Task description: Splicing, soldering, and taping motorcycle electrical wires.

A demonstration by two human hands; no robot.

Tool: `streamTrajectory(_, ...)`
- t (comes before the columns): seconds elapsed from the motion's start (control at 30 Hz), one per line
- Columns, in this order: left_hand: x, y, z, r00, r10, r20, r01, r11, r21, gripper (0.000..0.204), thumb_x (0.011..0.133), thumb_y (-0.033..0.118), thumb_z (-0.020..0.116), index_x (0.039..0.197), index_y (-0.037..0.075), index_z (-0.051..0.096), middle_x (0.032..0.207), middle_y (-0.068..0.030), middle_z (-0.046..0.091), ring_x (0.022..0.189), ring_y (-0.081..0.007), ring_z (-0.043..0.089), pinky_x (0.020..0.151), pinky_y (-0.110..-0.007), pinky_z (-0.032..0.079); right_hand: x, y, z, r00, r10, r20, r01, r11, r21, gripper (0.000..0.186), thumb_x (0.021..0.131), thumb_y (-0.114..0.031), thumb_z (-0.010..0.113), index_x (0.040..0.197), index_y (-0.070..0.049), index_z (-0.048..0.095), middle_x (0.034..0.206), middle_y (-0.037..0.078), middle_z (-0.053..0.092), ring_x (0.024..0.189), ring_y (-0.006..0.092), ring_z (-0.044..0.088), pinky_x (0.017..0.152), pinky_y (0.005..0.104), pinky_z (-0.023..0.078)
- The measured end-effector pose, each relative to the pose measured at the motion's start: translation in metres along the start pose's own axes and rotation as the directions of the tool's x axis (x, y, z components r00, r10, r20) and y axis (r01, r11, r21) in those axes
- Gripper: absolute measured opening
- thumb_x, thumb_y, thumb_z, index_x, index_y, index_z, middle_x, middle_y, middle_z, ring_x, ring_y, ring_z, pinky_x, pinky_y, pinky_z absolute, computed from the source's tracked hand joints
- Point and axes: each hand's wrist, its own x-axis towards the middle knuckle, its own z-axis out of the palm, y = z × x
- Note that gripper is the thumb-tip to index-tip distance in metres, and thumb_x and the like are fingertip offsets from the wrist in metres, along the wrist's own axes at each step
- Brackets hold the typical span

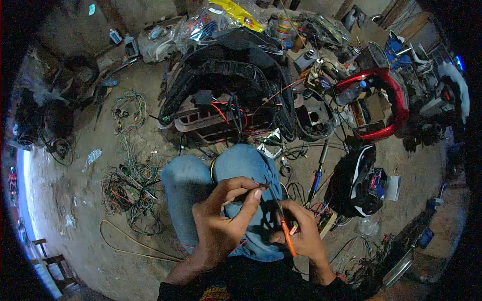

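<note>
Above my jeans-clad knees (188,175), my right hand (306,233) grips orange-handled scissors (287,236), their dark blades pointing up and away from me. My left hand (223,215) pinches a short, thin dark piece (263,185) between thumb and forefinger. That piece reaches the blade tips; whether it lies between them or beside them I cannot tell. It is too small to name. Beyond my knees sits a large black plastic body part (236,65) with red and black wires (221,111) running across it.
Tangled wiring (133,193) lies on the floor at left, near a looped cord (125,246). A blue-handled soldering iron (317,180) rests at right, beside a black-and-white bag-like item (359,185). Farther right is a red curved panel (401,103) around boxes and a bottle.
</note>
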Motion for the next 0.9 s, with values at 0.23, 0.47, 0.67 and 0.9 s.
streamTrajectory(0.23,0.003,0.008,0.003,0.986,-0.166,0.022,0.167,0.975,-0.149,0.014,0.098,0.004,0.072,0.109,-0.001,0.068,0.094,-0.0093,0.078,0.087,-0.0112,0.073,0.076,-0.025,0.057,-0.002,0.004,-0.004,0.999,-0.033,0.015,0.033,0.999,-0.015,0.074,0.068,-0.028,0.098,0.126,0.001,0.063,0.094,0.011,0.063,0.078,0.0234,0.064,0.071,0.0349,0.052)
streamTrajectory(0.47,0.004,0.02,-0.001,0.976,-0.212,0.058,0.216,0.973,-0.082,0.011,0.097,0.004,0.073,0.106,-0.001,0.07,0.092,-0.008,0.077,0.087,-0.0127,0.073,0.075,-0.026,0.058,0.004,-0.002,-0.009,0.99,-0.135,0.028,0.136,0.991,-0.008,0.072,0.069,-0.024,0.097,0.128,0.0,0.064,0.091,0.009,0.061,0.075,0.021,0.062,0.068,0.0339,0.052)
streamTrajectory(0.67,0.002,0.02,0.001,0.981,-0.188,0.053,0.185,0.982,0.047,0.009,0.096,0.006,0.074,0.103,0.001,0.071,0.093,-0.0077,0.078,0.088,-0.0137,0.074,0.078,-0.029,0.058,0.008,-0.008,-0.011,0.998,-0.069,0.001,0.069,0.997,-0.044,0.067,0.068,-0.025,0.097,0.123,0.0,0.069,0.087,0.008,0.062,0.073,0.0204,0.061,0.066,0.0336,0.052)
streamTrajectory(0.9,0.002,0.022,-0.003,0.994,-0.099,0.045,0.089,0.98,0.178,0.009,0.094,0.008,0.076,0.099,0.002,0.071,0.091,-0.0086,0.078,0.088,-0.0136,0.075,0.078,-0.03,0.057,0.01,-0.009,-0.014,0.992,-0.121,-0.021,0.12,0.991,-0.064,0.064,0.068,-0.025,0.097,0.121,-0.001,0.071,0.088,0.008,0.066,0.073,0.0188,0.063,0.067,0.0324,0.053)
